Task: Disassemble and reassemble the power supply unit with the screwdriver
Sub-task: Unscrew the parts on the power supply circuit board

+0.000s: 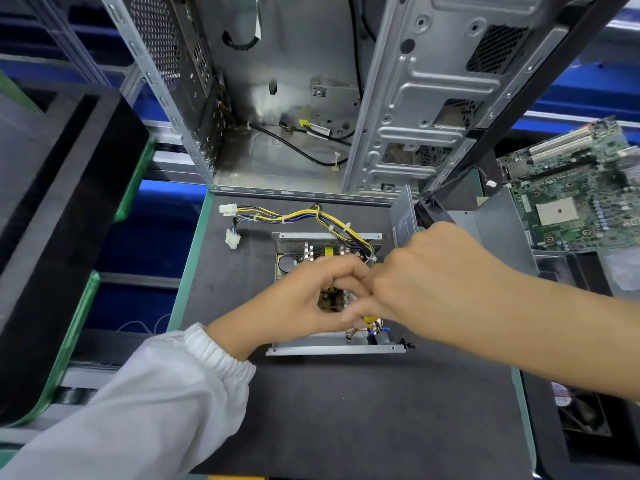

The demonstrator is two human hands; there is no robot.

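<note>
Head view: hands point(346, 292) hiding screwdriver point(350, 335).

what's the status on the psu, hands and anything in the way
Both hands, left and right, over open PSU. Screwdriver tip at near edge. Grips unclear. Cable bundle clear behind.

At frame centre the opened power supply unit point(332, 292) lies on your mat point(346, 410) — both hands above it. Its cable bundle point(294, 216) trails to the upper left; the computer case point(294, 98) stands behind, a motherboard point(571, 188) at right.
</note>
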